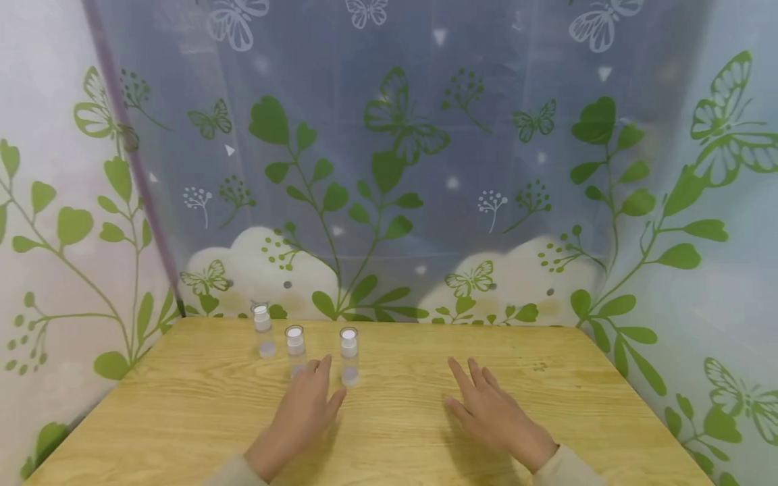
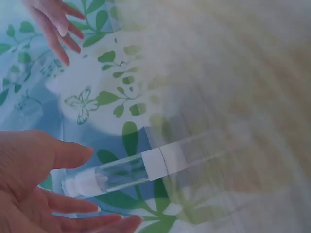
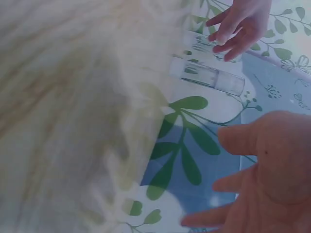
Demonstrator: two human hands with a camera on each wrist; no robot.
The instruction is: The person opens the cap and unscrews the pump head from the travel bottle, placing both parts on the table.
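Walled at the back by a blue-grey hanging sheet (image 1: 486,162), printed with green leafy stems (image 1: 269,120), green and white butterflies (image 1: 399,125), white triangles (image 1: 439,36) and rounded white cloud shapes (image 1: 250,275). Flanked on the left by a pinkish-white sheet (image 1: 36,101) and on the right by a bluish-white sheet (image 1: 747,283), with similar green prints. Edged at the left corner by a narrow mauve strip (image 1: 159,236). Furnished with a yellowish wood-grain table (image 1: 401,432), reaching the back sheet. Softly lit.

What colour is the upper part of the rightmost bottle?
The upper part is white, clearest in the head view.
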